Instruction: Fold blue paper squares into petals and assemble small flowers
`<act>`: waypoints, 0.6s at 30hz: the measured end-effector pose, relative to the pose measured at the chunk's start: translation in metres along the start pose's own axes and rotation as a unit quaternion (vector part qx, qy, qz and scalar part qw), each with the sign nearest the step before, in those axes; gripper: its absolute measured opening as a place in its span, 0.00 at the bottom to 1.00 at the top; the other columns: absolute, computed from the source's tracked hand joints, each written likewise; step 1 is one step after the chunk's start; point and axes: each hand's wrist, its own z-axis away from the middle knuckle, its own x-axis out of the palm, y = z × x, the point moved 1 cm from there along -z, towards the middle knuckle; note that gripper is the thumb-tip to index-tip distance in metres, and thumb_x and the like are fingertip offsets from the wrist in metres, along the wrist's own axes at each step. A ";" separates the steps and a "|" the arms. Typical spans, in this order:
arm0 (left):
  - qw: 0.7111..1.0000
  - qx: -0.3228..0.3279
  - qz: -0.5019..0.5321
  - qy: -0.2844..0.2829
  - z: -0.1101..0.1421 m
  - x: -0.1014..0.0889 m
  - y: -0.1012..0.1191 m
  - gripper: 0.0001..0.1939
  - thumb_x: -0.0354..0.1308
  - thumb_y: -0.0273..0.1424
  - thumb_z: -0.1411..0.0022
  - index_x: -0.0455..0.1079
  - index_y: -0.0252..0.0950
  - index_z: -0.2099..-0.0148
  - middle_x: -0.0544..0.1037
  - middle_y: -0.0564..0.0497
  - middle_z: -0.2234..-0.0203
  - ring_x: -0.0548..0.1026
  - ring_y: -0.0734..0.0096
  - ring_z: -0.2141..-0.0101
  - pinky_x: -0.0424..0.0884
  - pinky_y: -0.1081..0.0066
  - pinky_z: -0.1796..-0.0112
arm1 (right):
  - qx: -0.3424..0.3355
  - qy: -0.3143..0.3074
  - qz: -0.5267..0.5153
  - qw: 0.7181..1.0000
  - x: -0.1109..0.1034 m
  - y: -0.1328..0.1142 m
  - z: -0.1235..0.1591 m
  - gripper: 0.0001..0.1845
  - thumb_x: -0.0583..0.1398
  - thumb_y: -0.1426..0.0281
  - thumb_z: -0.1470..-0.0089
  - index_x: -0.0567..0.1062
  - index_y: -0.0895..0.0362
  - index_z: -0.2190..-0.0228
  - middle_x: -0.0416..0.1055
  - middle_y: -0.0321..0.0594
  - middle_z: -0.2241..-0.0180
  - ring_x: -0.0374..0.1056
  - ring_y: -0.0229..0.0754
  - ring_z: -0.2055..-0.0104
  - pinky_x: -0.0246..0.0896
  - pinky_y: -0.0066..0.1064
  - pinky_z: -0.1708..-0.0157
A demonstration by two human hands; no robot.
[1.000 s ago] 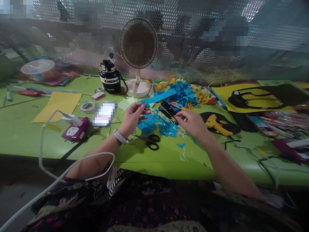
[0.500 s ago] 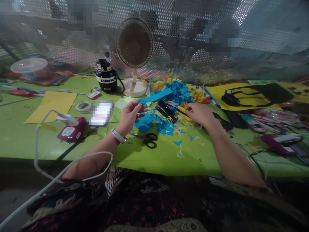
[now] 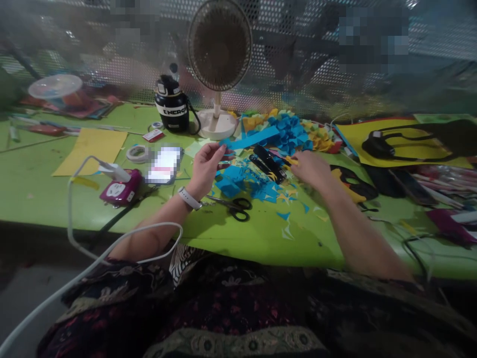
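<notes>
Well inside table edge [image 3: 261, 261] — left hand [image 3: 204, 170] pinching strip [image 3: 253, 138], right hand [image 3: 310, 170] by stapler [image 3: 267, 163]

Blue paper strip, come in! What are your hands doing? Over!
Left hand pinching blue paper strip. Right hand on yellow paper scrap. Black stapler and blue scraps between them.

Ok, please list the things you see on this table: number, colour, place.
Desk fan: one, brown and cream, far edge.
Bottle: one, black, left of the fan.
Paper sheet: one, yellow, left side.
Paper strip: one, blue, centre.
Paper scraps: many, blue, centre.
Scissors: one pair, black handles, below the scraps.
Power socket: one, magenta, left side.
Left hand: one, bare, near the strip's end.
Right hand: one, bare, right of the scraps.
</notes>
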 end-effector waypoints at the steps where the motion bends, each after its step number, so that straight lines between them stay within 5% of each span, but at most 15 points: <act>1: 1.000 0.000 -0.002 0.003 -0.001 0.000 0.000 0.11 0.67 0.36 0.38 0.68 0.37 0.63 0.82 0.50 0.67 0.83 0.71 0.64 0.76 0.77 0.70 | -0.026 0.034 -0.036 0.998 -0.005 -0.010 0.012 0.11 0.59 0.72 0.45 0.79 0.57 0.60 0.76 0.53 0.57 0.71 0.54 0.56 0.63 0.41 0.61; 3: 1.000 0.004 -0.004 0.005 -0.002 -0.001 0.000 0.12 0.67 0.37 0.38 0.68 0.37 0.62 0.82 0.50 0.67 0.83 0.71 0.64 0.75 0.77 0.70 | -0.119 0.021 -0.118 0.986 -0.012 -0.041 0.040 0.11 0.59 0.70 0.43 0.78 0.55 0.58 0.76 0.49 0.55 0.71 0.52 0.55 0.63 0.40 0.57; 5: 1.000 0.008 0.001 -0.001 -0.002 -0.002 -0.002 0.12 0.67 0.37 0.39 0.69 0.37 0.62 0.82 0.50 0.67 0.83 0.72 0.65 0.75 0.77 0.70 | -0.229 -0.085 -0.152 0.958 -0.014 -0.078 0.068 0.11 0.62 0.68 0.45 0.77 0.55 0.59 0.76 0.48 0.55 0.72 0.52 0.55 0.64 0.39 0.56; 7: 1.000 0.004 0.009 -0.011 -0.002 -0.002 -0.003 0.13 0.68 0.37 0.40 0.70 0.36 0.61 0.82 0.51 0.68 0.82 0.73 0.68 0.75 0.78 0.70 | -0.305 -0.174 -0.105 0.930 -0.012 -0.110 0.089 0.11 0.65 0.67 0.47 0.76 0.57 0.61 0.76 0.50 0.57 0.72 0.54 0.54 0.64 0.39 0.58; 9: 1.000 -0.013 0.012 -0.019 0.000 -0.001 -0.005 0.14 0.69 0.38 0.42 0.71 0.36 0.60 0.82 0.51 0.69 0.81 0.74 0.70 0.74 0.78 0.72 | -0.315 -0.200 -0.049 0.926 -0.012 -0.129 0.096 0.09 0.62 0.71 0.45 0.74 0.58 0.60 0.76 0.51 0.56 0.72 0.54 0.55 0.63 0.37 0.61; 18: 0.998 -0.013 0.037 -0.044 -0.003 -0.005 0.006 0.14 0.70 0.38 0.43 0.74 0.34 0.62 0.82 0.50 0.69 0.82 0.72 0.68 0.75 0.76 0.68 | -0.345 -0.217 0.047 0.912 -0.016 -0.121 0.090 0.11 0.60 0.76 0.47 0.73 0.61 0.59 0.76 0.52 0.58 0.72 0.53 0.55 0.60 0.37 0.59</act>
